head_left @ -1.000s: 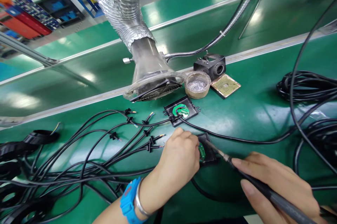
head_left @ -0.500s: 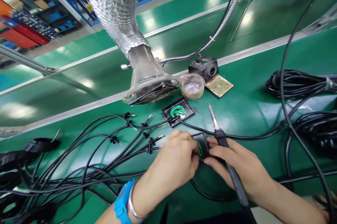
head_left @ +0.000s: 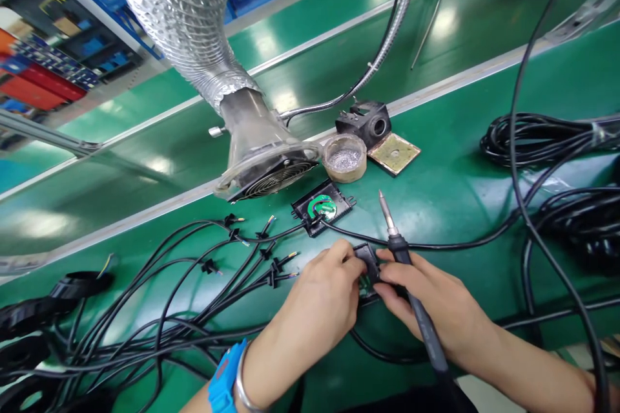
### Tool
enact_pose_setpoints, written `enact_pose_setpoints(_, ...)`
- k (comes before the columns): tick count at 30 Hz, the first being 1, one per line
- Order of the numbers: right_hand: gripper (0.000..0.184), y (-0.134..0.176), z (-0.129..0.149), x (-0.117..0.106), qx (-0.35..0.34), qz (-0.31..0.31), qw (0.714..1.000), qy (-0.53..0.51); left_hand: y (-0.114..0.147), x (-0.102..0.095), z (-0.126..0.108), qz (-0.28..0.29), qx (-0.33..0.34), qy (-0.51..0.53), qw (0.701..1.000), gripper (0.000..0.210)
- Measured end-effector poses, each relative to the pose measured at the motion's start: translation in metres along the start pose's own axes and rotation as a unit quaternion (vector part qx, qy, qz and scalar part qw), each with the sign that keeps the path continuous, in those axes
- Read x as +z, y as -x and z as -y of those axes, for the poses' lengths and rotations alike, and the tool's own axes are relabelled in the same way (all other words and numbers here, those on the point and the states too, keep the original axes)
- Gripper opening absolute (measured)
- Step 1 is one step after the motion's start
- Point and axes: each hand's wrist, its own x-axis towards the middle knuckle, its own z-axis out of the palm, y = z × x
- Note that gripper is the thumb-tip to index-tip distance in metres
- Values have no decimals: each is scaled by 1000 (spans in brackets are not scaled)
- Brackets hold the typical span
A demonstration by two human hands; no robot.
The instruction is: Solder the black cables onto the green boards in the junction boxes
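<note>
My right hand (head_left: 436,300) is closed around a soldering iron (head_left: 400,251), its bare tip pointing up and away. The thumb and fingertips of that hand also touch the right side of a small black plastic housing (head_left: 369,263). From the left, my left hand (head_left: 327,287) reaches into this housing, fingers curled onto a green circuit board (head_left: 363,287); the fingers hide most of the board. Beyond my hands lies a second black housing (head_left: 314,227), open side up, with a round green circuit board (head_left: 323,207) and a black cable (head_left: 349,230) in it.
A fume extractor (head_left: 271,177) on a foil duct hangs over the bench. Behind the second housing stand a round solder tub (head_left: 345,161), an iron stand (head_left: 365,121) and a sponge tray (head_left: 394,153). Black cables (head_left: 194,319) with stripped ends spread left; coiled cables (head_left: 533,138) lie right.
The view has shifted slightly. My left fingers have moved further over the circuit board in the near housing, covering more of it. The soldering iron stays in my right hand.
</note>
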Motion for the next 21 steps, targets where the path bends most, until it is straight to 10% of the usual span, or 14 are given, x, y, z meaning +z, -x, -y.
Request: enact_pose_setpoints(21, 31, 2, 4, -25, -19, -20, 999, -39, -4, -6, 4, 5, -37, -43, 998, 26)
